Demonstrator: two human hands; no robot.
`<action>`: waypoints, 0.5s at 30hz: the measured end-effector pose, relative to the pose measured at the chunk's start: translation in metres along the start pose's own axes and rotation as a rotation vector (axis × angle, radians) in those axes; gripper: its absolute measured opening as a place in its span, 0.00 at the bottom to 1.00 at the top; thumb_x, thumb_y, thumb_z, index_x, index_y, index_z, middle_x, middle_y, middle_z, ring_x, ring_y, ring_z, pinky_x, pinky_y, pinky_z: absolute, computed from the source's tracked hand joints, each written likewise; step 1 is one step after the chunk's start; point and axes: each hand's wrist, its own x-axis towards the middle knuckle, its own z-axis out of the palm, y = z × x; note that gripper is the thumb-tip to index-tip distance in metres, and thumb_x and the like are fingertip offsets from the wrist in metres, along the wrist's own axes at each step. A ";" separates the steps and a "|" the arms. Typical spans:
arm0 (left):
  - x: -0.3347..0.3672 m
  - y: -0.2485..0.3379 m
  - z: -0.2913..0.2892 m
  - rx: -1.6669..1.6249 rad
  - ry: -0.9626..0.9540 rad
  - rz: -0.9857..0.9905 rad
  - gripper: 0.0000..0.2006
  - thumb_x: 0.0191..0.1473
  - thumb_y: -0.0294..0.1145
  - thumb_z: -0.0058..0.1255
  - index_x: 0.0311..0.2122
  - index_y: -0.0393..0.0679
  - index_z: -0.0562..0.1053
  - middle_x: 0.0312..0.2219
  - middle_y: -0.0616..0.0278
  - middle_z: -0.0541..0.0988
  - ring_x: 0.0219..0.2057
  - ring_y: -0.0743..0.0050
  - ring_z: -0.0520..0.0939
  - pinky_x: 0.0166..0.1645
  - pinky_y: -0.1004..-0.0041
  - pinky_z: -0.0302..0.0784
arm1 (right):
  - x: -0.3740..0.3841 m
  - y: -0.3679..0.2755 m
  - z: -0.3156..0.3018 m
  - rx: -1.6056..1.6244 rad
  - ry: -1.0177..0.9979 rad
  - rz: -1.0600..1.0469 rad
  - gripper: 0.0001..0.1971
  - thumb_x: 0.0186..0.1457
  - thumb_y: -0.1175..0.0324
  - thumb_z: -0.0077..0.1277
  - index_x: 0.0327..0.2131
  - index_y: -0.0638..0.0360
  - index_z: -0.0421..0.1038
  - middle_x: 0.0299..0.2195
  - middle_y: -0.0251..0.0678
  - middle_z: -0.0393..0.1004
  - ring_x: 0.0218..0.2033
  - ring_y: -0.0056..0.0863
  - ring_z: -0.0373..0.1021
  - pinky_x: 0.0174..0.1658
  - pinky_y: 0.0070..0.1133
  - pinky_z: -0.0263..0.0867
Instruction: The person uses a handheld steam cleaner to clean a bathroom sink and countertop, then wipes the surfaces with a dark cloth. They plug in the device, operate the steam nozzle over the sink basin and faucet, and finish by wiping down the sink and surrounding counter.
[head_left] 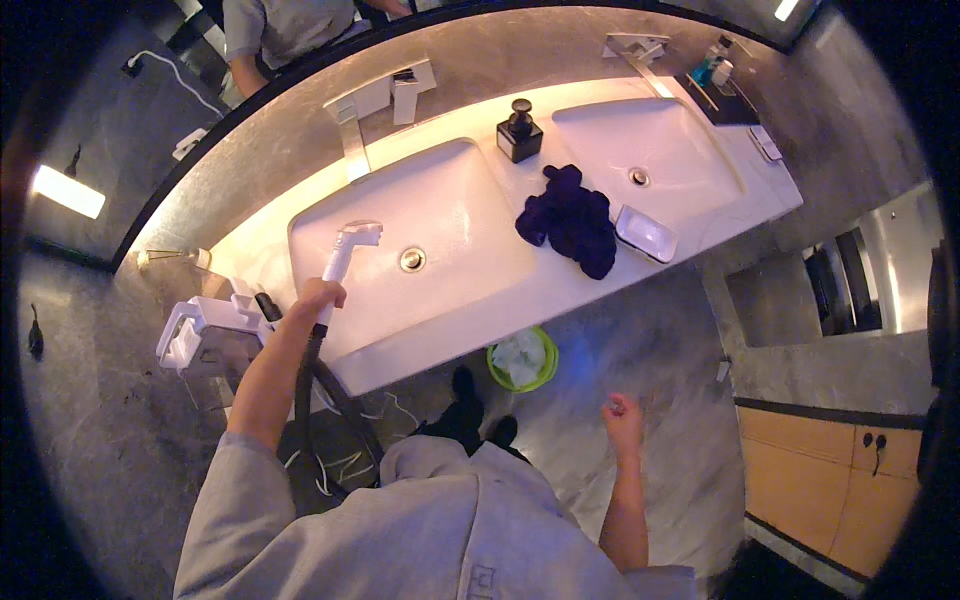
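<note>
My left hand is wrapped round the grip of a white hose nozzle, holding it over the left sink. The nozzle's wide, clear head points toward the basin. From its lower end a thick black hose runs down past my forearm. A white cleaning machine with a see-through tank stands at the counter's left end. My right hand hangs low beside my body, fingers curled in, and nothing shows in it. A green-rimmed bin with a pale liner is the thing nearest to it.
A dark crumpled cloth and a white soap dish lie between the left sink and the right sink. A black pump bottle stands behind them. Wall taps jut over the basins. White cords trail by my feet.
</note>
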 end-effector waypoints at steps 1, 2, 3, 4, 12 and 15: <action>0.007 -0.002 0.007 -0.020 -0.022 0.010 0.09 0.22 0.31 0.53 0.15 0.39 0.73 0.17 0.57 0.75 0.19 0.66 0.76 0.25 0.74 0.70 | -0.003 0.007 0.003 0.044 0.028 0.043 0.17 0.40 0.74 0.54 0.39 0.59 0.69 0.30 0.33 0.72 0.27 0.18 0.67 0.31 0.18 0.64; 0.010 -0.003 0.010 -0.042 -0.035 0.018 0.10 0.21 0.32 0.53 0.15 0.39 0.73 0.17 0.57 0.75 0.19 0.65 0.76 0.25 0.73 0.71 | -0.005 0.008 0.006 0.093 0.051 0.079 0.17 0.40 0.74 0.55 0.38 0.59 0.69 0.28 0.32 0.71 0.26 0.18 0.67 0.31 0.18 0.64; 0.012 -0.005 0.012 -0.063 -0.045 0.026 0.10 0.21 0.33 0.54 0.15 0.39 0.73 0.18 0.56 0.75 0.19 0.64 0.76 0.25 0.73 0.71 | -0.004 0.008 0.009 0.143 0.073 0.114 0.17 0.39 0.74 0.56 0.38 0.59 0.69 0.27 0.32 0.71 0.25 0.17 0.66 0.30 0.17 0.64; 0.014 -0.007 0.012 -0.017 -0.055 0.053 0.10 0.21 0.33 0.54 0.15 0.39 0.73 0.18 0.56 0.76 0.19 0.64 0.76 0.25 0.73 0.71 | -0.003 0.008 0.010 0.200 0.085 0.111 0.18 0.40 0.75 0.55 0.40 0.59 0.69 0.28 0.31 0.71 0.25 0.18 0.65 0.30 0.18 0.64; -0.042 0.054 0.022 0.098 -0.036 0.011 0.09 0.22 0.34 0.53 0.12 0.40 0.73 0.13 0.58 0.74 0.17 0.67 0.77 0.24 0.73 0.72 | 0.010 -0.036 -0.002 0.115 0.369 0.021 0.22 0.43 0.79 0.49 0.46 0.61 0.63 0.37 0.35 0.69 0.36 0.23 0.66 0.38 0.19 0.64; -0.081 0.092 0.008 0.056 -0.016 0.025 0.08 0.23 0.33 0.53 0.13 0.39 0.73 0.13 0.57 0.74 0.17 0.66 0.76 0.23 0.73 0.71 | 0.026 -0.050 0.004 0.217 0.539 -0.043 0.18 0.44 0.79 0.50 0.43 0.63 0.64 0.35 0.32 0.67 0.33 0.18 0.64 0.36 0.16 0.62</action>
